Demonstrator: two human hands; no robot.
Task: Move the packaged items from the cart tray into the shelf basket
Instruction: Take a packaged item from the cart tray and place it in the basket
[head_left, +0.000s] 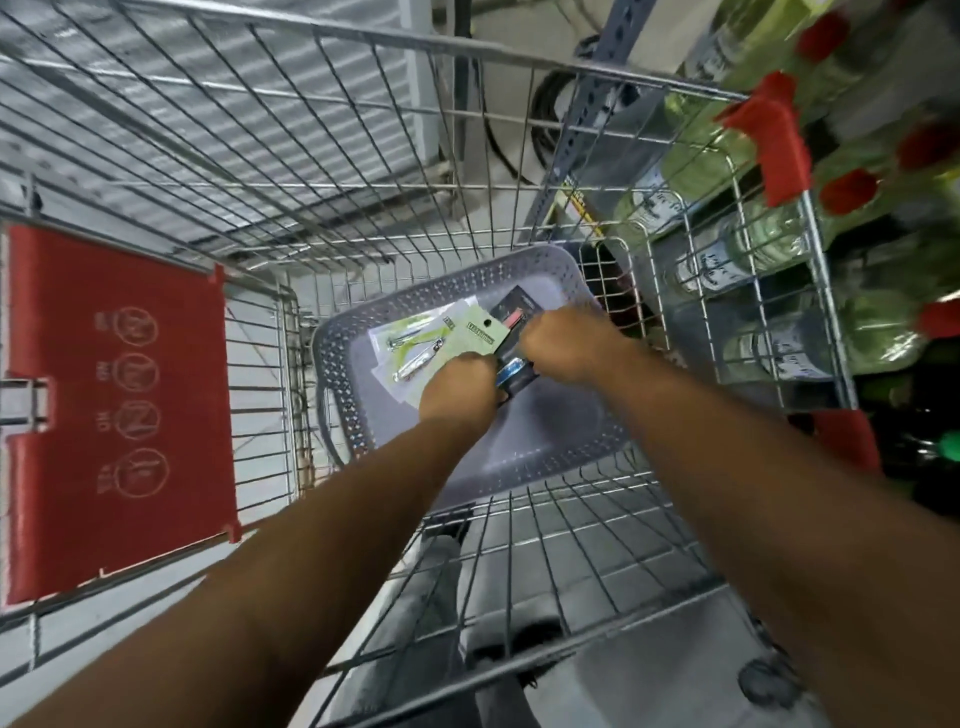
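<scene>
A grey perforated plastic tray (343, 364) sits on the floor of a wire shopping cart (363, 208). Inside it lie pale green carded packs with metal clippers (415, 348) and dark packs (514, 312) with a pink strip. Both of my hands reach down into the tray. My left hand (457, 389) is closed over a dark pack with a blue strip (511, 374). My right hand (558, 338) is closed on the same stack of dark packs from the right. My hands hide the lower parts of the packs.
The red child-seat flap (114, 410) of the cart hangs at the left. At the right, a shelf holds clear bottles (737, 254) with red caps behind the cart's wire side. A blue-grey shelf upright (597, 104) rises beyond the cart's far end.
</scene>
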